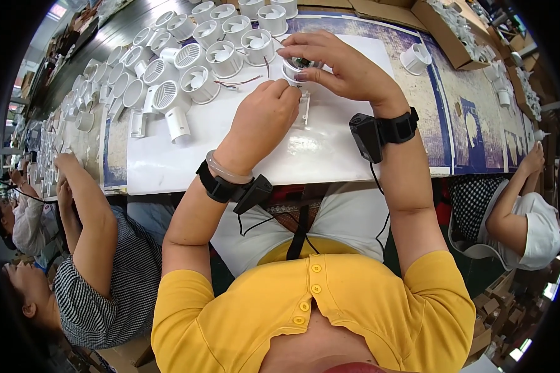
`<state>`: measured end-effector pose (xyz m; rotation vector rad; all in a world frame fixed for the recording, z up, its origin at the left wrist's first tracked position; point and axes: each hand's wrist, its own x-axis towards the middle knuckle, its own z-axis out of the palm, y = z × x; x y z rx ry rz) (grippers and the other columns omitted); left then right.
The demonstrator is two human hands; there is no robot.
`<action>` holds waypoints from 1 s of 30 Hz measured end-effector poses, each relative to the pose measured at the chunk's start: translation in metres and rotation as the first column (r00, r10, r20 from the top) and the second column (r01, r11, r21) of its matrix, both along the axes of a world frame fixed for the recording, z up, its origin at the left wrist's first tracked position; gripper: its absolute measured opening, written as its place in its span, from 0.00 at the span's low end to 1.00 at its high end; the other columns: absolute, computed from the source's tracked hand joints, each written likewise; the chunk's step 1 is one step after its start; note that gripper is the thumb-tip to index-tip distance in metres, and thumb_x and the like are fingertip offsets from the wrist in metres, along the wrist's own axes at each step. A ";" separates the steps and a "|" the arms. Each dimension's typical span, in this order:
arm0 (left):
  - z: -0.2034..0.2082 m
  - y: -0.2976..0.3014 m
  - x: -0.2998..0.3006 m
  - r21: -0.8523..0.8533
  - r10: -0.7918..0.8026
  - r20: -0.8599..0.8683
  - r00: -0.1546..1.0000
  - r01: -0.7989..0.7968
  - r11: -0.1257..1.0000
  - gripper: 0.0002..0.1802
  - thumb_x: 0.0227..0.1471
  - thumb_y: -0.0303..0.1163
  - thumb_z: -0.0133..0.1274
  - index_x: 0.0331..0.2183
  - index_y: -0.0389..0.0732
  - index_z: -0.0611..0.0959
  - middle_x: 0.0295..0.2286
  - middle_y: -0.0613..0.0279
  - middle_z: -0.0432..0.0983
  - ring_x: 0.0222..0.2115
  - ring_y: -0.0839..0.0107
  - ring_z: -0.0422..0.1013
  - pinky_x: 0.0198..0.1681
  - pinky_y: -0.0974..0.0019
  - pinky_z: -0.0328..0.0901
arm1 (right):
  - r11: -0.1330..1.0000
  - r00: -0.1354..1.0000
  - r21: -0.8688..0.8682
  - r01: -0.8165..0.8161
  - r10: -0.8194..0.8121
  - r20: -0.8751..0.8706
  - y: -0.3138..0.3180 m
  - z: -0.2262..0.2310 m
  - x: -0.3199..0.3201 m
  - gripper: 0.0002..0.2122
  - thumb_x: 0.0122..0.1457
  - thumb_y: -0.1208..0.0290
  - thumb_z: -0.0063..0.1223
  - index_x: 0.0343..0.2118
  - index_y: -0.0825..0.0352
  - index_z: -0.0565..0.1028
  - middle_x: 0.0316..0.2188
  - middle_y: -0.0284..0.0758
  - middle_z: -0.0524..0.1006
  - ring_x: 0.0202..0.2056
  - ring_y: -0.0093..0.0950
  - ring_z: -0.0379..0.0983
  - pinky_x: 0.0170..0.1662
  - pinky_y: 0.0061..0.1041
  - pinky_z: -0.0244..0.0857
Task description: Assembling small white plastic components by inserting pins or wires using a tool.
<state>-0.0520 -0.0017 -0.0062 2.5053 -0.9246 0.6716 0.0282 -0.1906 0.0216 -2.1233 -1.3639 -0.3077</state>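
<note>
My right hand (345, 65) curves over a round white plastic housing (290, 76), thumb and fingers holding its rim. Something dark and small shows inside the housing, partly covered by the fingers. A narrow white plastic piece (305, 109) sticks out toward me below it; I cannot tell if the two are joined. Just to the left, my left hand (264, 115) is closed in a pinch against the housing's near side, and its fingers hide what they hold. Close by stands a white fan unit (200, 85) with red and dark wires (239, 82) trailing from it.
Several white fan units (225, 59) and slotted white housings (166, 96) crowd the table's left and far side. One white cup-shaped part (415, 59) stands at right. Cardboard boxes (451, 34) with white parts lie at far right. Co-workers sit on my left (109, 267) and right (516, 217).
</note>
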 end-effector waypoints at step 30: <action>-0.005 0.007 0.020 -0.852 -0.293 -0.297 0.909 -0.114 0.512 0.19 0.60 0.39 0.42 0.48 0.38 0.69 0.36 0.61 0.72 0.34 0.73 0.71 0.38 0.71 0.66 | 0.941 0.813 0.327 -0.085 0.256 -0.523 -0.004 0.010 -0.002 0.17 0.61 0.68 0.47 0.53 0.63 0.70 0.52 0.36 0.69 0.55 0.32 0.63 0.56 0.29 0.58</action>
